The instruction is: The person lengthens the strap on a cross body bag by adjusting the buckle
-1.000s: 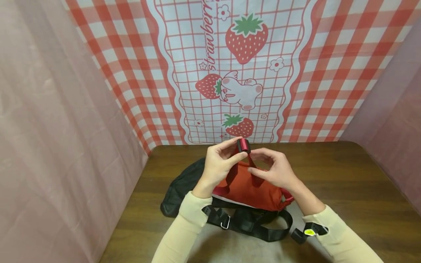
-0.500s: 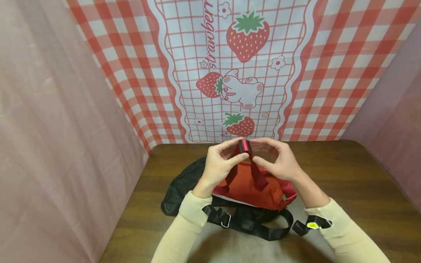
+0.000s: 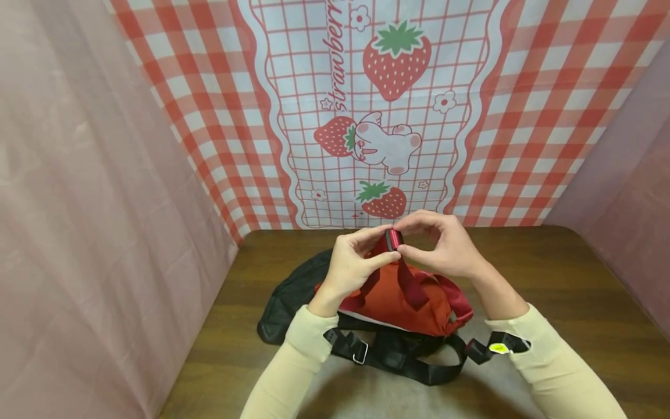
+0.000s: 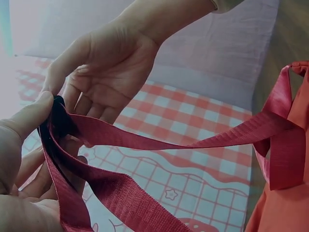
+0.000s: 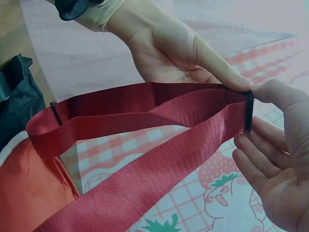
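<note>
In the head view, a black strap slider (image 3: 395,240) with red webbing through it is held up in front of me. My left hand (image 3: 348,265) pinches its left side between thumb and fingers. Thumb and fingertips of my right hand (image 3: 445,247) meet at its top and bottom on the right. Red strap (image 4: 130,133) runs from the slider to an orange-red bag (image 3: 398,299) lying on the table. Loops of the webbing (image 5: 145,193) hang between slider and bag in the right wrist view, where the slider shows as a dark narrow bar (image 5: 249,111).
A black bag part (image 3: 293,302) spreads out left of the red body. Black straps (image 3: 434,372) with a metal ring buckle (image 3: 360,353) lie in front of it. Behind the wooden table (image 3: 523,273) hangs a strawberry-print cloth (image 3: 384,201); a pale curtain (image 3: 104,203) closes the left side.
My right hand has moved off the strap below and up to the slider, its fingers now at the slider's edge. The slider has shifted slightly right and down in my left hand.
</note>
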Available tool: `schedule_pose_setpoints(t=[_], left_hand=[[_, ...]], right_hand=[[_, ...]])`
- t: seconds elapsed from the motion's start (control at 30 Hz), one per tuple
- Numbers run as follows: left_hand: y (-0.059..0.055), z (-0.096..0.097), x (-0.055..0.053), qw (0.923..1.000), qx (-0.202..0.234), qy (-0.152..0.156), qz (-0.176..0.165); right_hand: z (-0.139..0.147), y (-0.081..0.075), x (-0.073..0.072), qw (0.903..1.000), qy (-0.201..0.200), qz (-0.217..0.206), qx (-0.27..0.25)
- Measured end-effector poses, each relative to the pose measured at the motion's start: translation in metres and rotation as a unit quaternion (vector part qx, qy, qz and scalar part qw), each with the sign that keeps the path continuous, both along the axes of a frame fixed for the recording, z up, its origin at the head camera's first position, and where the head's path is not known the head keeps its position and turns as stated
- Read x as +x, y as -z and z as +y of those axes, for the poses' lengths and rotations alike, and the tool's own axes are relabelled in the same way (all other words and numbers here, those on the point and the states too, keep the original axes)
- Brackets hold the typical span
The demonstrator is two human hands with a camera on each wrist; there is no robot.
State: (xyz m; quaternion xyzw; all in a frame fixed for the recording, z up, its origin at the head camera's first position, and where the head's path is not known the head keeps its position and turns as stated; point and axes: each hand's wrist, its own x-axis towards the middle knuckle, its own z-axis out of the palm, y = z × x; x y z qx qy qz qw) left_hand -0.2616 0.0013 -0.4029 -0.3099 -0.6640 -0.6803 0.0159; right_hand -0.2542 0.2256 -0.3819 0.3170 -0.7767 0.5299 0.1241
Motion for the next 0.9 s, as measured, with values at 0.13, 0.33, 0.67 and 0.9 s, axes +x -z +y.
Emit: schedule_pose_setpoints(t=[0.13, 0.33, 0.67, 0.9], left_hand=[[0.0005, 0.0014, -0.0005, 0.9999, -0.004, 0.002, 0.015], [0.0028, 0.0016, -0.0013, 0.9998, -0.013, -0.003, 0.011], [0.0031, 0.0036, -0.0027, 0.9998, -0.019, -0.007, 0.01], [0.0043, 0.0046, -0.0021, 0.9997, -0.02, -0.01, 0.012]], right_hand=[[-0.0018, 0.0022, -0.0011, 0.9997, 0.004, 0.0, -0.026], [-0.0018, 0.0018, -0.0024, 0.9897, -0.032, 0.008, -0.139], [-0.0021, 0.0032, 0.0005, 0.9911, -0.041, -0.035, -0.122], [-0.0056, 0.0031, 0.003, 0.9883, -0.009, -0.038, -0.147]])
